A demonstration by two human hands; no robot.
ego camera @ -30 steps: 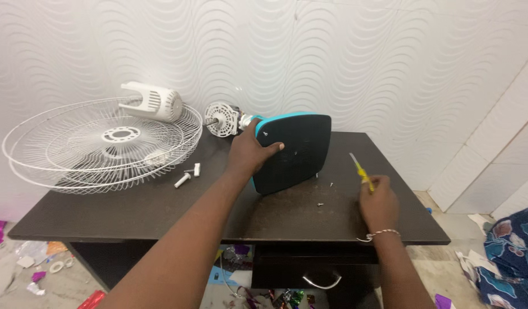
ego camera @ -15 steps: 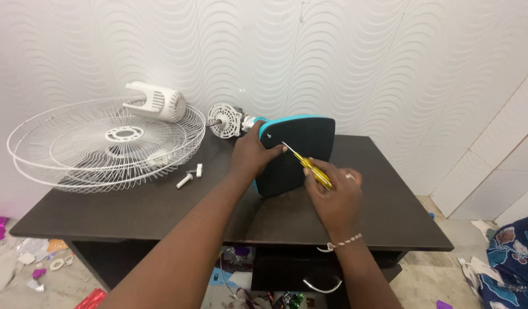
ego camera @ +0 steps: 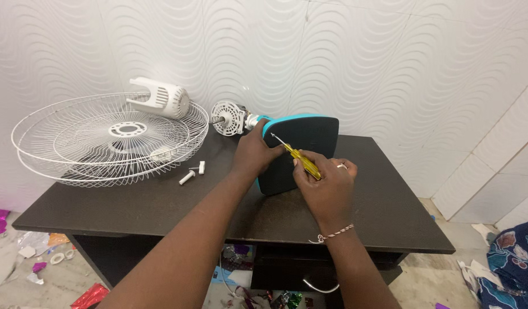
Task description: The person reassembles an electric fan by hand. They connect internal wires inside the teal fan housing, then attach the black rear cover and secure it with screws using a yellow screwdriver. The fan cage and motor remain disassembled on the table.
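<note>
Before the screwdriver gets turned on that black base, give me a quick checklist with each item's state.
1. Left hand grips the fan base at its upper left edge: ok.
2. Right hand holds the yellow screwdriver: ok.
3. Tip seated in a screw head: cannot tell, too small.
4. Base propped on edge on the table: ok.
5. White pegs lie apart from the hands: ok.

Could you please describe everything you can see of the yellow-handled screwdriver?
The screwdriver has a translucent yellow handle and a thin silver metal shaft. It lies tilted, its tip pointing up and left onto the upper left corner of the black, teal-edged fan base, which stands on edge on the dark table. The right hand grips its handle; the left hand holds the base just beside the tip.
</note>
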